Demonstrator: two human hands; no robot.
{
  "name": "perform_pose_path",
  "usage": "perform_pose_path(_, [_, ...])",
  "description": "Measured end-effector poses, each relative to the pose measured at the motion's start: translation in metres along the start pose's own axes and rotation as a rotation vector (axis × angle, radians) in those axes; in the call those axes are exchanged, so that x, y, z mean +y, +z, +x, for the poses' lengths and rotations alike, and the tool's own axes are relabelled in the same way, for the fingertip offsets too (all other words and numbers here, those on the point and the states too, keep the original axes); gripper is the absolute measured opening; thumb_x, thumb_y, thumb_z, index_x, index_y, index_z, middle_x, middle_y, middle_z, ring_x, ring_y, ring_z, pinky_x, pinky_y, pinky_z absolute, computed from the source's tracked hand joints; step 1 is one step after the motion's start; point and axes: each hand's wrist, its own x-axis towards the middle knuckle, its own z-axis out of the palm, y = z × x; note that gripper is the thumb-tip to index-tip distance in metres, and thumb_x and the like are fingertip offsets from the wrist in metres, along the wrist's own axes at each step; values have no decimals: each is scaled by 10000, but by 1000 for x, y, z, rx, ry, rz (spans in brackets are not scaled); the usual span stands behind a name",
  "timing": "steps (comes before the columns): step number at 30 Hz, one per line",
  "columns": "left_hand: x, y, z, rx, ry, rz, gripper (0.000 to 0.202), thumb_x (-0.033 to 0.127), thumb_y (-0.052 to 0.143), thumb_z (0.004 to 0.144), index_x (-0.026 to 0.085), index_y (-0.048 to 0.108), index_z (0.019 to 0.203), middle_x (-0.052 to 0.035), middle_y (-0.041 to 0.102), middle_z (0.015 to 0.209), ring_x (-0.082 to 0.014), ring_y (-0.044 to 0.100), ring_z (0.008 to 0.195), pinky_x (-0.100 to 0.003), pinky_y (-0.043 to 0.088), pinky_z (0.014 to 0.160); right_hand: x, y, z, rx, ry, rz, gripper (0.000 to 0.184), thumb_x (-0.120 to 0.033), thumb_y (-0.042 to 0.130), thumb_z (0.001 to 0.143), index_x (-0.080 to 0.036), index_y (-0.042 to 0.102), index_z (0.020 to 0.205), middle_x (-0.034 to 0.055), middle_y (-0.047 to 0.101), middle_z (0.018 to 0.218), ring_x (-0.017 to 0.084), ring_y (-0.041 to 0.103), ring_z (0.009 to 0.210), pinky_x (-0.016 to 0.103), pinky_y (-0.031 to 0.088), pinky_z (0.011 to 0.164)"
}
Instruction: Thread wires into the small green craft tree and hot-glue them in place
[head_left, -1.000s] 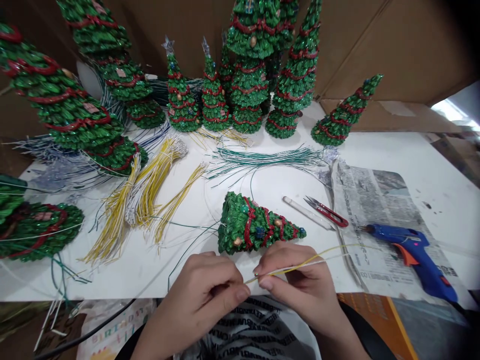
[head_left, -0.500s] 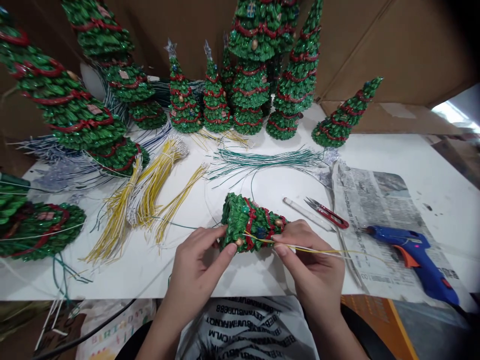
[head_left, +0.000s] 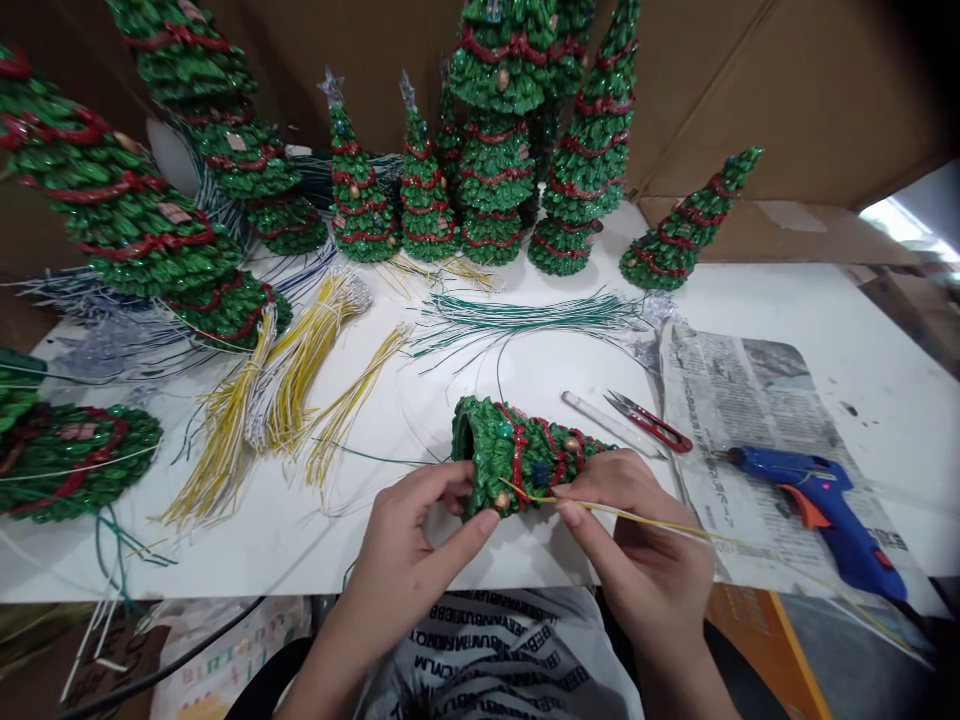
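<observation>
Small Christmas tree (head_left: pixel 525 452) lies on its side near the front edge of the white worktop (head_left: pixel 810 300), open base leftward. The left hand (head_left: pixel 409 530) has its fingers around the base rim; the right hand (head_left: pixel 641 535) has thumb and forefinger pinched on yellow and white wires (head_left: pixel 652 522). Too light a pinch could let these slip; pressing against the ridged surface could bend them. Their trailing ends could snag on the glue gun (head_left: pixel 840 510), resting on newspaper (head_left: pixel 739 430). Behind, trees (head_left: pixel 589 150) stand before cardboard walls (head_left: pixel 720 100).
</observation>
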Motion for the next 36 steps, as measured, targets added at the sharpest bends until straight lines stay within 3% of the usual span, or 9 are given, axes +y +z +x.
perform_pose_path(9, [-2, -2, 1, -32, -44, 9, 213, 366, 671, 807, 174, 702, 896, -44, 697, 809, -151, 595, 707, -255, 498, 643, -4, -1, 15, -36, 44, -19, 100, -162, 645, 865, -257, 675, 851, -12, 687, 760, 155, 604, 755, 324, 465, 724])
perform_pose_path(13, [-8, -2, 1, -80, -91, -135, 311, 405, 654, 832, 177, 711, 1035, -57, 717, 894, -171, 625, 793, -279, 515, 744, -6, 2, 21, -37, 44, -13, 86, -181, 643, 872, -245, 681, 828, -11, 672, 724, 142, 592, 709, 298, 460, 664])
perform_pose_path(17, [-13, -3, 3, -100, -207, -318, 404, 476, 490, 939, 176, 705, 1103, -62, 707, 885, -175, 622, 831, -282, 505, 786, -6, 6, 22, -24, 56, 25, 80, -178, 653, 868, -245, 683, 836, -22, 665, 728, 126, 582, 706, 278, 453, 654])
perform_pose_path(23, [-10, -5, 15, -195, -218, -383, 322, 401, 577, 900, 161, 726, 1054, -55, 711, 886, -163, 614, 812, -257, 489, 753, -7, 9, 26, -2, 73, 28, 67, -194, 651, 874, -243, 681, 840, -24, 662, 725, 118, 583, 695, 272, 451, 639])
perform_pose_path(28, [-11, -6, 21, -291, -233, -494, 224, 327, 611, 886, 176, 750, 977, -39, 735, 885, -150, 638, 839, -228, 478, 759, -11, 6, 30, -69, -10, -62, 91, -153, 645, 875, -227, 649, 823, -35, 663, 724, 101, 566, 699, 265, 441, 654])
perform_pose_path(32, [-17, -6, 23, -317, -246, -547, 201, 307, 644, 864, 179, 758, 969, -38, 740, 875, -141, 636, 827, -215, 474, 743, -9, 4, 27, -19, -132, -162, 101, -108, 665, 848, -204, 634, 848, -17, 674, 762, 115, 575, 750, 291, 453, 710])
perform_pose_path(36, [-17, -7, 26, -336, -246, -558, 187, 295, 677, 838, 195, 764, 970, -24, 739, 857, -114, 605, 756, -192, 461, 687, -3, 3, 23, -34, -241, -123, 139, -68, 683, 814, -183, 626, 867, -7, 674, 774, 118, 581, 735, 296, 492, 707])
